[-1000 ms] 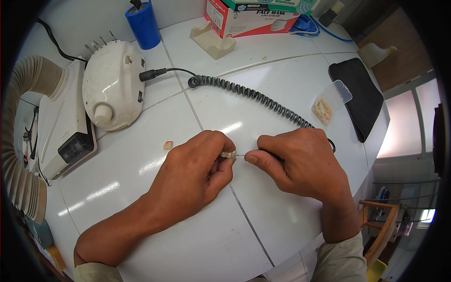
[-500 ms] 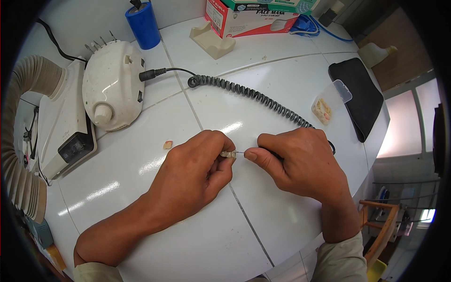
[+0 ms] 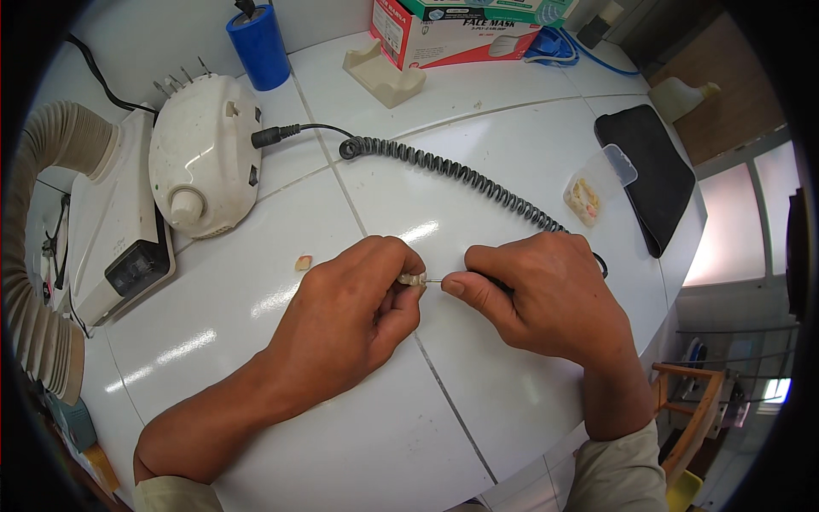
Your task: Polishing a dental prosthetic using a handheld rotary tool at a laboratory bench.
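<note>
Between the thumb and fingers of my left hand (image 3: 345, 311) is a small cream-coloured dental piece (image 3: 412, 279), shaped like a short row of teeth. Much of it is hidden by the fingers. My right hand (image 3: 550, 294) is wrapped round a dark rotary handpiece (image 3: 497, 281), mostly covered by the palm. Its thin metal bur shank (image 3: 433, 281) points left and meets the right end of the dental piece. From behind the right hand, a black coiled cord (image 3: 465, 172) runs up to the white micromotor control unit (image 3: 205, 154). A small pink-and-cream fragment (image 3: 304, 263) lies left of my left hand.
At the left stands a white machine (image 3: 111, 222) with a ribbed hose (image 3: 38, 256). A blue cylinder (image 3: 258, 51), a cream handpiece rest (image 3: 384, 75) and a mask box (image 3: 461, 38) line the back. Right lie an open clear box (image 3: 583, 200) and a black pouch (image 3: 653, 179).
Both hands keep nearly the same place and grip. The bur and dental piece have shifted very slightly against each other; otherwise only a tiny shift of the whole view shows.
</note>
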{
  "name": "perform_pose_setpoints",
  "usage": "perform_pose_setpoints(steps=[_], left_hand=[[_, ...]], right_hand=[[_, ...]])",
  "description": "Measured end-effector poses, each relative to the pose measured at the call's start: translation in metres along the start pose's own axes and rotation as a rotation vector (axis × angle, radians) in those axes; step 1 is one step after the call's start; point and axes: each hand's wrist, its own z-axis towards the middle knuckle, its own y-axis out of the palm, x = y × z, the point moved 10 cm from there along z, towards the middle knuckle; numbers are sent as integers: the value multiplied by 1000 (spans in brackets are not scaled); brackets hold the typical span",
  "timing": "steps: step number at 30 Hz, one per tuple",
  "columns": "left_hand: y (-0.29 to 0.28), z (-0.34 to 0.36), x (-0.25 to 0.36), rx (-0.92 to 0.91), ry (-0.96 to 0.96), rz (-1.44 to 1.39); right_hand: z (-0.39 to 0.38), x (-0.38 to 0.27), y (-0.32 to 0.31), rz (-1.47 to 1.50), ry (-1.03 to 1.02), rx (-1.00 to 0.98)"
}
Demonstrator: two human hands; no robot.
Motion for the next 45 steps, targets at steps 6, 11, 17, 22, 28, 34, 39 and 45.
perform_pose_setpoints(steps=[6, 11, 17, 22, 28, 34, 39, 45], left_hand=[[0, 0, 0, -3, -6, -4], [0, 0, 0, 2, -6, -5], [0, 0, 0, -3, -8, 5], [0, 0, -1, -5, -19, -10], [1, 0, -2, -14, -18, 3], [1, 0, 0, -6, 3, 10], [0, 0, 0, -4, 5, 8], [0, 0, 1, -3, 5, 10]], right_hand=[[-1, -1, -1, -1, -19, 9], [-1, -1, -1, 9, -18, 18], [1, -1, -1, 14, 24, -23], [0, -1, 0, 23, 28, -30], [1, -1, 1, 16, 24, -34], [0, -1, 0, 8, 17, -37], [0, -1, 0, 7, 20, -27], [0, -2, 0, 11, 10, -26]])
